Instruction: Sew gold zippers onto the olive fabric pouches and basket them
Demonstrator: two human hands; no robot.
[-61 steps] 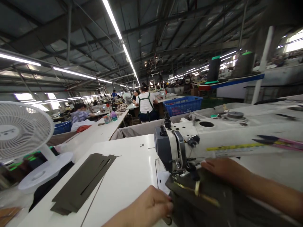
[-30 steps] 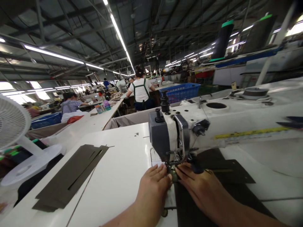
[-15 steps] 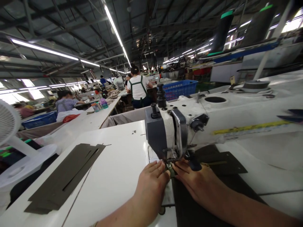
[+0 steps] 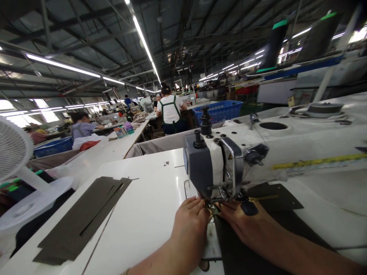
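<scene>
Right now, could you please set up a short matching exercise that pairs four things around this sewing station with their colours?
Things:
1. fabric under the hands
2. crate behind the sewing machine
3. desk fan
4. tape strip along the machine's arm

Colours:
A. white
B. yellow
C. dark olive
D. blue

Pairs: 1-C, 2-D, 3-A, 4-B. The left hand and right hand both press the fabric flat beside the needle.
</scene>
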